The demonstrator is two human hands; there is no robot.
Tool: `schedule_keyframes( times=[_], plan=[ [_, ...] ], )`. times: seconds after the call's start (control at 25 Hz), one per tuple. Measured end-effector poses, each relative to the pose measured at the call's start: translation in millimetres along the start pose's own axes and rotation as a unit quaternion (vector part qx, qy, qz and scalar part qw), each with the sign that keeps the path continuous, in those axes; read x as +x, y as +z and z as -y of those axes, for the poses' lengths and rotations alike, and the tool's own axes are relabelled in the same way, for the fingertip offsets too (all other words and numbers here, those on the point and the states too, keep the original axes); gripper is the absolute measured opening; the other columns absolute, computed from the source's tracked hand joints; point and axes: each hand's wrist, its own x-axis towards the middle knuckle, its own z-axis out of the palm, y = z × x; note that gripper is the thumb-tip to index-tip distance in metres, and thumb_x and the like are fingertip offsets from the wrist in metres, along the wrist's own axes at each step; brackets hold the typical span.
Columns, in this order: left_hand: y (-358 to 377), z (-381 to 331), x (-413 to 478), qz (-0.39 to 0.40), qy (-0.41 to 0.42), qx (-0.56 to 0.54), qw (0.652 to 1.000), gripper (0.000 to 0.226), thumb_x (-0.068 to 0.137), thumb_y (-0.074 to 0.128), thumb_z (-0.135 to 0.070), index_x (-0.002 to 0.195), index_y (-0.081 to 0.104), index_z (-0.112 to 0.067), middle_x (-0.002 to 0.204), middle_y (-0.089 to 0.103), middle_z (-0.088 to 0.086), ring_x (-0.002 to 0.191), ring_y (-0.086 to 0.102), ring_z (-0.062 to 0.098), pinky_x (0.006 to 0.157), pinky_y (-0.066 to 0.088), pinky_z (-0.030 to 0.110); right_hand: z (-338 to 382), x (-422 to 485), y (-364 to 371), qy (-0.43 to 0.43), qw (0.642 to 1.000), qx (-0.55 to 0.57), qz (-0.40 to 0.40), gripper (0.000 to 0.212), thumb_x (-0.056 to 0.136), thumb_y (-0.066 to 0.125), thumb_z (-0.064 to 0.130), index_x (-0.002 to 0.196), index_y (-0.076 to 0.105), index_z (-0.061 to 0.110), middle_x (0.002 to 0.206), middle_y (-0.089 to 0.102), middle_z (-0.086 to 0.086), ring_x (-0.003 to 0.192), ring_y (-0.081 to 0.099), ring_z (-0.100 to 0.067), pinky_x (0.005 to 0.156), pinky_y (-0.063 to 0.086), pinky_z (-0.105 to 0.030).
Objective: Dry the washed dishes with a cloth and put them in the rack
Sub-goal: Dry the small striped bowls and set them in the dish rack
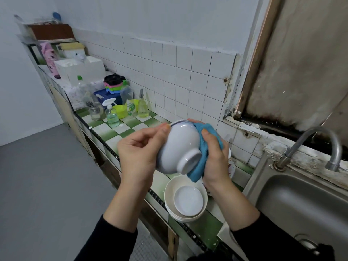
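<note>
I hold a white bowl with a dark rim line (178,146) above the counter, tipped so its foot faces me. My left hand (139,153) grips the bowl's rim and left side. My right hand (212,157) presses a blue cloth (205,147) against the bowl's right side and foot. Below the hands, a stack of cream bowls (169,196) stands on the green-and-white tiled counter (105,129), with a small white dish (188,202) lying inside the top one. Further dishes behind my right wrist are mostly hidden. No rack can be made out for certain.
A steel sink (301,202) with a curved tap (320,144) lies at the right. Spray bottles, soap bottles, a glass jar (96,113) and a yellow-green cup crowd the counter's far end, with a white box (82,70) and shelves behind. Grey floor lies left.
</note>
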Motion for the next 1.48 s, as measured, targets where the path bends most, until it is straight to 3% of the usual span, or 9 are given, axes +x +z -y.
schedule_keyframes(
  times=[0.28,0.48,0.64,0.72,0.92,1.04,1.16,1.32,1.48],
  plan=[
    [2.5,4.3,-16.3,0.019,0.117,0.061,0.991,0.011,0.068,0.074,-0.016,0.072,0.075,-0.026,0.071,0.072,-0.016,0.067,0.066,-0.004,0.067,0.052,0.014,1.1,-9.8,-3.5,-0.221,0.961,-0.133,0.1,0.03,0.087,0.053,0.029,0.115,0.063,0.023,0.119,0.067,0.012,0.126,0.054,-0.021,0.109,0.039,-0.04],
    [6.0,4.1,-15.7,0.014,0.115,0.033,0.993,0.009,0.066,0.073,-0.016,0.064,0.075,-0.024,0.065,0.071,-0.013,0.067,0.067,-0.003,0.065,0.051,0.013,5.3,1.7,0.1,0.002,1.0,0.02,0.006,0.043,0.071,0.061,0.04,0.103,0.073,0.015,0.106,0.073,-0.006,0.099,0.066,-0.019,0.087,0.05,-0.035],
    [9.6,9.0,-10.4,0.042,0.144,0.061,0.987,0.015,0.069,0.081,-0.01,0.069,0.071,-0.022,0.069,0.071,-0.018,0.065,0.064,-0.005,0.065,0.052,0.013,11.9,-9.1,0.5,-0.247,0.95,-0.162,0.102,0.032,0.087,0.055,0.025,0.118,0.06,0.021,0.121,0.066,-0.002,0.124,0.056,-0.019,0.104,0.043,-0.032],
    [4.9,12.4,-6.3,0.068,0.163,0.063,0.982,0.021,0.068,0.084,-0.012,0.066,0.075,-0.031,0.069,0.072,-0.017,0.06,0.061,-0.002,0.061,0.05,0.014,10.7,-6.4,-2.9,-0.296,0.931,-0.18,0.117,0.03,0.086,0.054,0.022,0.116,0.06,0.021,0.118,0.065,-0.002,0.119,0.058,-0.022,0.102,0.045,-0.036],
    [-2.7,10.5,3.3,0.138,0.193,0.047,0.97,0.01,0.068,0.075,-0.024,0.073,0.075,-0.032,0.048,0.05,-0.014,0.046,0.035,0.004,0.045,0.029,0.019,14.0,21.4,-10.9,0.003,0.998,0.046,0.037,0.031,0.067,0.063,0.038,0.081,0.077,0.016,0.087,0.071,-0.012,0.083,0.065,-0.025,0.079,0.05,-0.036],
    [-1.0,19.2,7.8,0.165,0.157,0.054,0.972,0.019,0.073,0.069,-0.029,0.091,0.071,-0.03,0.056,0.043,-0.01,0.051,0.038,0.005,0.048,0.03,0.021,15.4,32.7,-15.1,-0.034,0.999,0.034,0.024,0.026,0.066,0.061,0.038,0.072,0.077,0.02,0.076,0.071,0.0,0.076,0.063,-0.017,0.074,0.047,-0.03],
    [0.4,30.7,14.3,0.133,0.042,0.084,0.987,0.048,0.067,0.064,-0.044,0.112,0.06,-0.03,0.092,0.061,-0.008,0.081,0.057,0.0,0.074,0.044,0.016,17.8,38.1,-20.0,-0.169,0.985,-0.012,0.027,0.021,0.073,0.056,0.033,0.07,0.076,0.027,0.072,0.07,0.009,0.075,0.064,-0.008,0.071,0.049,-0.023],
    [-0.2,35.1,18.4,0.173,-0.21,-0.001,0.962,0.052,0.044,0.076,-0.047,0.089,0.072,-0.022,0.09,0.068,-0.004,0.079,0.063,0.008,0.073,0.053,0.026,19.5,42.9,-25.9,-0.262,0.957,-0.086,0.089,0.019,0.079,0.053,0.026,0.078,0.069,0.016,0.075,0.067,0.012,0.072,0.062,-0.01,0.066,0.048,-0.025],
    [-4.8,38.3,15.7,0.202,-0.199,0.002,0.959,0.101,0.024,0.091,-0.06,0.106,0.067,-0.006,0.097,0.074,0.008,0.086,0.07,0.019,0.081,0.057,0.033,25.2,43.4,-23.3,-0.211,0.953,-0.12,0.182,0.02,0.078,0.055,0.028,0.082,0.067,0.011,0.072,0.067,0.011,0.069,0.062,-0.013,0.067,0.047,-0.026]
  ],
)
